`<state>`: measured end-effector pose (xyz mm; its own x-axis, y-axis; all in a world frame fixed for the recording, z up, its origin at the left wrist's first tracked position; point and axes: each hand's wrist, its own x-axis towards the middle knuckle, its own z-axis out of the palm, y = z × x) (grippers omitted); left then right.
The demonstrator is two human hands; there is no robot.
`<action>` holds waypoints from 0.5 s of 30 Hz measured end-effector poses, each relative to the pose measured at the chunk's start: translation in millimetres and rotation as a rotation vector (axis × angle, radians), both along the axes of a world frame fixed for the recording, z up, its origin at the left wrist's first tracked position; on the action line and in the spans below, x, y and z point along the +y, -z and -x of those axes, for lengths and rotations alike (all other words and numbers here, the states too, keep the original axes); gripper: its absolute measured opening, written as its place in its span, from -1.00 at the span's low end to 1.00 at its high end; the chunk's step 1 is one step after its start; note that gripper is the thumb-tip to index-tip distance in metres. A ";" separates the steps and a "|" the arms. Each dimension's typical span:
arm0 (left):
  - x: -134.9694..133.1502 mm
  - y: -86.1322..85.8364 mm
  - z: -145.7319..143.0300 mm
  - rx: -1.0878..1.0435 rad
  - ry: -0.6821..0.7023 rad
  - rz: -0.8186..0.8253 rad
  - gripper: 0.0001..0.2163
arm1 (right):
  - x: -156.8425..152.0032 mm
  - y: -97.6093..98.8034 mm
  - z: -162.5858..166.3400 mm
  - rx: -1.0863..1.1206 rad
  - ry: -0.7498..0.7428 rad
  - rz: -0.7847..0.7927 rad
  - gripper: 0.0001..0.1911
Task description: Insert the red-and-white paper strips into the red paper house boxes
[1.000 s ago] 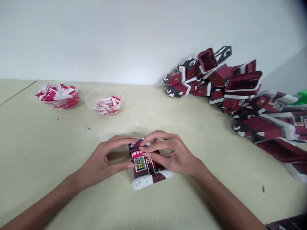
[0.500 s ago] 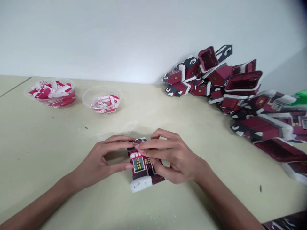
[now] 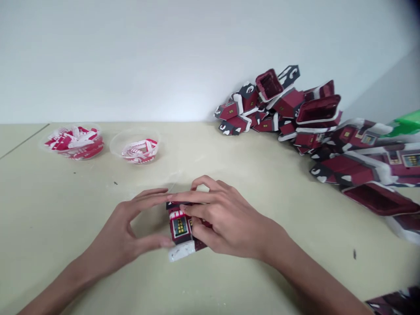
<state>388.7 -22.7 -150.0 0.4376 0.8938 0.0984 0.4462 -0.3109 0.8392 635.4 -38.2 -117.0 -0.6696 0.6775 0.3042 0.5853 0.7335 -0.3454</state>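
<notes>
Your small maroon house (image 3: 173,238) lies on the pale table (image 3: 262,175), in the near middle, its painted front showing and its white snowy ledge along the near edge. Your left hand (image 3: 127,227) brackets the house's left side, thumb and fingers spread wide apart with a gap between them. The thumb tip is blurred beside the near left edge, so you cannot tell whether it presses there. Your right hand (image 3: 226,218) covers the right part of the house, fingers bent, one fingertip at the right end of the red-and-white awning (image 3: 177,214) above the lit window (image 3: 180,226). Whether those fingers pinch anything is hidden. Your two forefingers meet, or nearly so, over the far edge.

To the far left, the left bowl (image 3: 45,146) and the right bowl (image 3: 118,146) hold red-and-white pieces, well apart from your left hand; a broad stretch of tabletop lies between. Far right, a heap of maroon houses (image 3: 285,105) spreads along the wall (image 3: 131,61) and down the right side, with tabletop separating it from your right forearm. Tabletop also runs between your forearms to the near edge of view. A dark patterned object (image 3: 397,302) cuts into the near right corner.
</notes>
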 end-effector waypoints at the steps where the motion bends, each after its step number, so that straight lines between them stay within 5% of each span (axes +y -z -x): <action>1: -5.8 -1.6 -3.4 0.048 -0.014 -0.030 -0.38 | -0.4 -1.9 0.7 -0.013 0.001 -0.001 -0.76; 10: -35.9 -16.0 -45.0 0.092 -0.174 0.017 -0.39 | 4.2 5.8 -17.8 0.184 -0.068 -0.055 -0.69; 15: -34.4 -17.8 -17.7 0.185 -0.090 -0.006 -0.46 | 20.9 22.1 -35.2 0.466 0.141 -0.163 -0.70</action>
